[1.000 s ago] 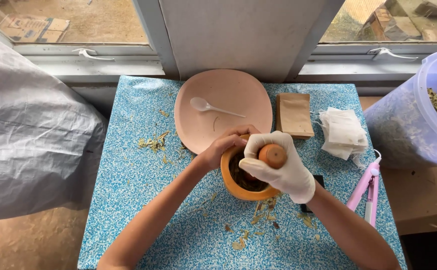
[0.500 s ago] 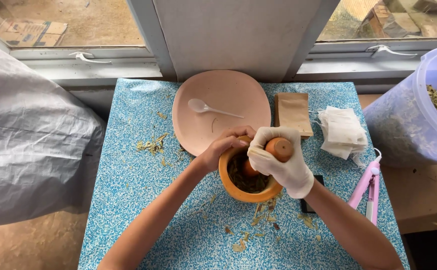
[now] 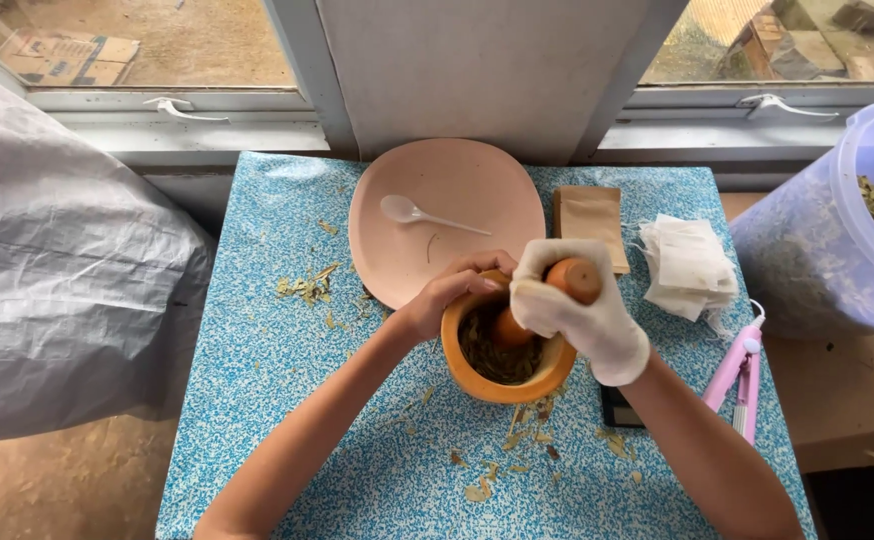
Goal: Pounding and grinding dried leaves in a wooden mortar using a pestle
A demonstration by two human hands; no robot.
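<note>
An orange mortar (image 3: pixel 477 378) stands on the blue speckled table (image 3: pixel 257 400), with dark crushed leaves (image 3: pixel 487 355) inside. My left hand (image 3: pixel 447 295), bare, grips the mortar's far left rim. My right hand (image 3: pixel 577 310), in a white glove, is closed around an orange pestle (image 3: pixel 572 278) whose lower end rests in the leaves. Just behind the mortar lies a pink plate (image 3: pixel 457 190) with a white plastic spoon (image 3: pixel 422 213) on it.
A brown paper pouch (image 3: pixel 589 220) and a stack of white paper bags (image 3: pixel 689 265) lie right of the plate. A pink hand tool (image 3: pixel 737 375) sits at the table's right edge beside a translucent tub of dried leaves (image 3: pixel 837 230). Leaf bits are scattered around. Grey sheeting (image 3: pixel 57 280) hangs left.
The pestle's top has swung from over the mortar's middle toward the right as my right hand works it around. My left hand keeps its hold on the rim.
</note>
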